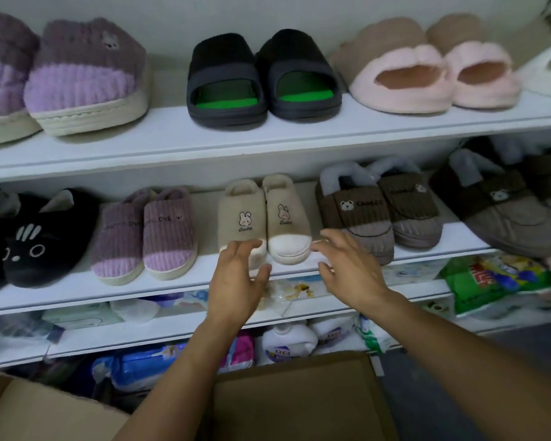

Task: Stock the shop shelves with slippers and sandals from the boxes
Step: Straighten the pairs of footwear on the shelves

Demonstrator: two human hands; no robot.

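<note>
Flanking the beige slippers [264,218] (middle shelf [77,291]), left hand [236,278] and right hand [350,268] hover, fingers spread.

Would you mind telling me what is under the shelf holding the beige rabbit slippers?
Under that shelf lie plastic-wrapped packets and a green bag; lower down stands a white bottle. The left hand and right hand cover part of it.

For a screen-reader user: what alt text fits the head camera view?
Two open hands, left hand and right hand, reach toward beige bunny slippers on the middle shelf, between purple slippers and brown bear slippers. A cardboard box sits below.
</note>
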